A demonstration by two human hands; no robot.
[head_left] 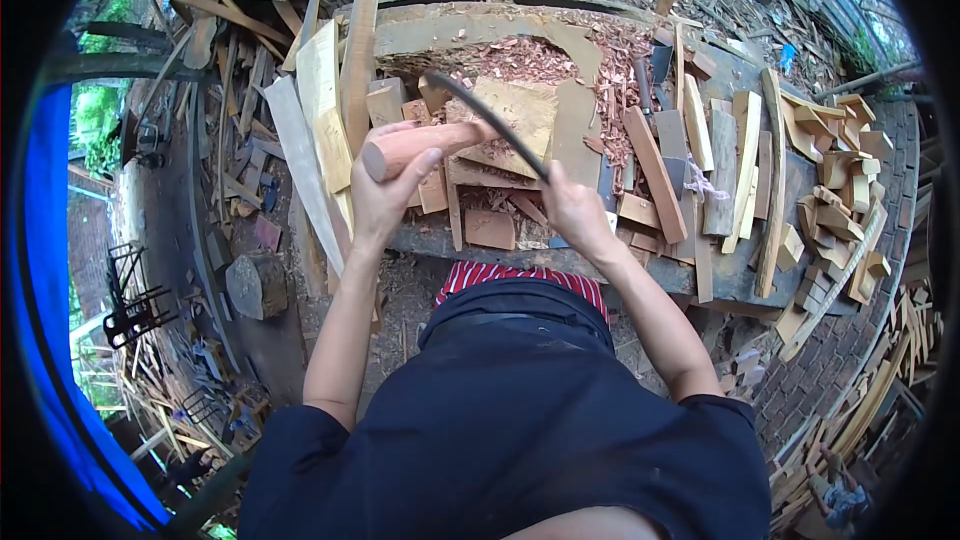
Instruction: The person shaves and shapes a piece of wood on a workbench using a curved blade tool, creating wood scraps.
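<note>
In the head view, my left hand [385, 195] is wrapped round the thick end of a reddish, rounded wooden piece [420, 144], which narrows toward the right. My right hand [577, 210] grips the lower end of a long, dark, slightly curved blade [495, 127]. The blade slants up and left, crossing the view of the wooden piece near its narrow end; whether they touch I cannot tell. Beneath them lies a pale wooden block [525, 115] on the workbench [440, 243], with reddish shavings [530, 60] behind it.
Long boards [325, 100] lean at the left of the bench. Several wooden strips [655, 175] and dark tools [662, 60] lie to the right, with a pile of cut blocks [840, 195] farther right. A log stump [256, 286] stands at lower left.
</note>
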